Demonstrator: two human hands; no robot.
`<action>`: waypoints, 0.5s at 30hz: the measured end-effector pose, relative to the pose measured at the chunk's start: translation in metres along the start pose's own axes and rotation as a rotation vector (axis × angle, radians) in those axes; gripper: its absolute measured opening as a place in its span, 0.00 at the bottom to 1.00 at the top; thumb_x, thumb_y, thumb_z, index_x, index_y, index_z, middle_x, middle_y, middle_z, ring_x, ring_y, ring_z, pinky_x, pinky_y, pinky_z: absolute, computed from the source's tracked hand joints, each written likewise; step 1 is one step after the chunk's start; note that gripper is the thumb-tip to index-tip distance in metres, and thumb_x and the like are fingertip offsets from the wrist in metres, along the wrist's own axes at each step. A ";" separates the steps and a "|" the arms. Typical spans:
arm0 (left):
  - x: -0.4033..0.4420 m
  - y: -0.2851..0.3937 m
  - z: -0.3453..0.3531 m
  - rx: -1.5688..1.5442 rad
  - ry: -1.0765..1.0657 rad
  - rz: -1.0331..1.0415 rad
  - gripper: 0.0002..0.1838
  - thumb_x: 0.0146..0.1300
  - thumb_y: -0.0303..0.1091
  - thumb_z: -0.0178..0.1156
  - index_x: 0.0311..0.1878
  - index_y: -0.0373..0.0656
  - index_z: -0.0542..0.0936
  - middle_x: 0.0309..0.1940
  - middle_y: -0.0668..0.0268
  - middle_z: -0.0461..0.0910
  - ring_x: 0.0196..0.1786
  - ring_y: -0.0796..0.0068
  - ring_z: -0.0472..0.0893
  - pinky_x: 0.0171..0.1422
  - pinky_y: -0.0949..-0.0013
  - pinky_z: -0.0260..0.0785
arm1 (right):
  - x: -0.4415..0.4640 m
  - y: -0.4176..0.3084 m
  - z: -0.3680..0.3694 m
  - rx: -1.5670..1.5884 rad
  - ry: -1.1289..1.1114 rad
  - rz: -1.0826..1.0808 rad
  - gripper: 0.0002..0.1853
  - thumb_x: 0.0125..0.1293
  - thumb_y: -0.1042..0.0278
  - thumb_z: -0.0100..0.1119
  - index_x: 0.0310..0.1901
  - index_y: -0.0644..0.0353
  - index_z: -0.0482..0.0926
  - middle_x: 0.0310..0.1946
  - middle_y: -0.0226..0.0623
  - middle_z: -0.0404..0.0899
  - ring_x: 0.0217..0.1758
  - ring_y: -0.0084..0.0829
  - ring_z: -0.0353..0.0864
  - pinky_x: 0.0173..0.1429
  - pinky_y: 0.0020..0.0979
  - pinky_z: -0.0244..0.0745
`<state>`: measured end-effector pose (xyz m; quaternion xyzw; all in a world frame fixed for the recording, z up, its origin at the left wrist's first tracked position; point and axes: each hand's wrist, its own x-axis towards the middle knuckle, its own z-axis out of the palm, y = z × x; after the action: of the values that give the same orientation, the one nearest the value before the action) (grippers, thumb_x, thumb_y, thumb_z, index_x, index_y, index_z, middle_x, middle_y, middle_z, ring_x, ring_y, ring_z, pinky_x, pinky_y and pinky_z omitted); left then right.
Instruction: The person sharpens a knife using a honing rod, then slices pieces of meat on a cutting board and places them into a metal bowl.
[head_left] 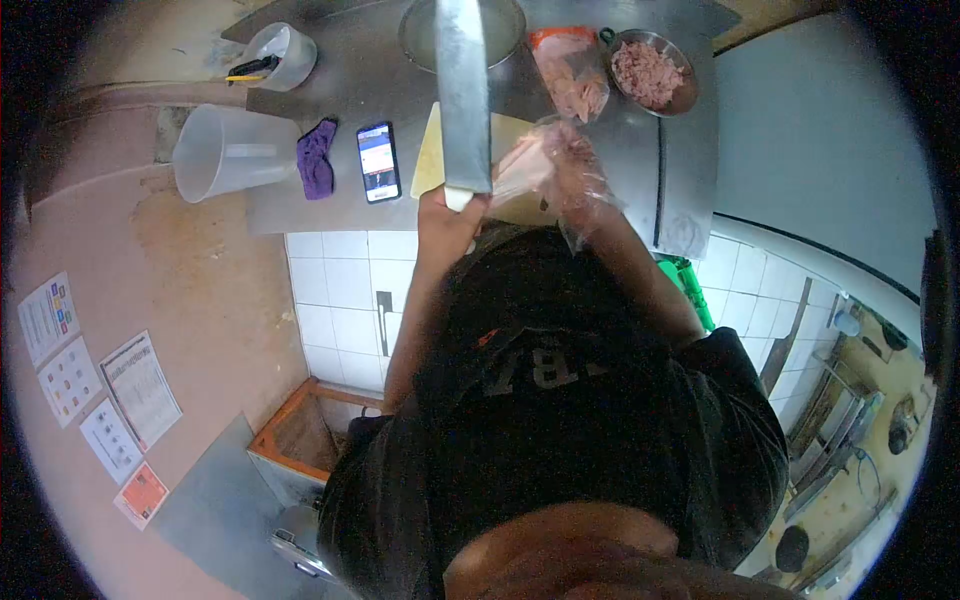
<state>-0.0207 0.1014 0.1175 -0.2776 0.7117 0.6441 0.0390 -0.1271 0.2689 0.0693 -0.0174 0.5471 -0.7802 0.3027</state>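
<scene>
My left hand (450,228) is closed round the white handle of a large kitchen knife (464,95), whose broad blade points up and away from me. In a clear plastic glove, my right hand (583,185) grips a piece of raw meat (530,163), pale pink and apparently chicken. Both hands are over a yellowish cutting board (430,150), partly hidden by the blade and the meat. Beyond the gloved hand lies a clear plastic bag of raw meat (572,75) with a red-orange band. Beside it sits a metal pan of cut pink meat (650,72).
On the steel table (350,90) are a round metal bowl (415,40) behind the blade, a lit phone (378,160), a purple cloth (316,160), a clear plastic jug (235,150) and a white tub (285,55) with black and yellow items. A pale surface (820,150) borders the right side.
</scene>
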 end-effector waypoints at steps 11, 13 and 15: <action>-0.001 0.022 0.010 -0.084 -0.013 0.175 0.24 0.57 0.29 0.73 0.56 0.36 0.77 0.40 0.63 0.84 0.24 0.84 0.75 0.23 0.76 0.66 | 0.002 -0.003 0.014 -0.400 -0.217 0.085 0.11 0.69 0.59 0.57 0.39 0.59 0.75 0.31 0.34 0.77 0.37 0.34 0.78 0.44 0.36 0.75; -0.001 0.023 0.011 -0.074 0.002 0.154 0.22 0.58 0.29 0.71 0.54 0.35 0.77 0.35 0.63 0.83 0.23 0.84 0.74 0.21 0.78 0.64 | 0.000 -0.007 0.015 -0.656 -0.236 -0.139 0.14 0.72 0.56 0.54 0.39 0.59 0.76 0.31 0.32 0.77 0.35 0.27 0.77 0.41 0.32 0.74; 0.001 0.019 0.011 -0.082 0.091 0.151 0.23 0.58 0.30 0.72 0.54 0.35 0.76 0.35 0.63 0.83 0.21 0.84 0.74 0.21 0.77 0.64 | -0.002 -0.015 0.016 -0.907 -0.251 -0.364 0.17 0.74 0.52 0.52 0.39 0.59 0.77 0.31 0.31 0.77 0.34 0.20 0.75 0.39 0.29 0.74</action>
<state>-0.0332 0.1112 0.1320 -0.2533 0.7048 0.6605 -0.0532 -0.1261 0.2600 0.0890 -0.3361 0.7784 -0.4961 0.1870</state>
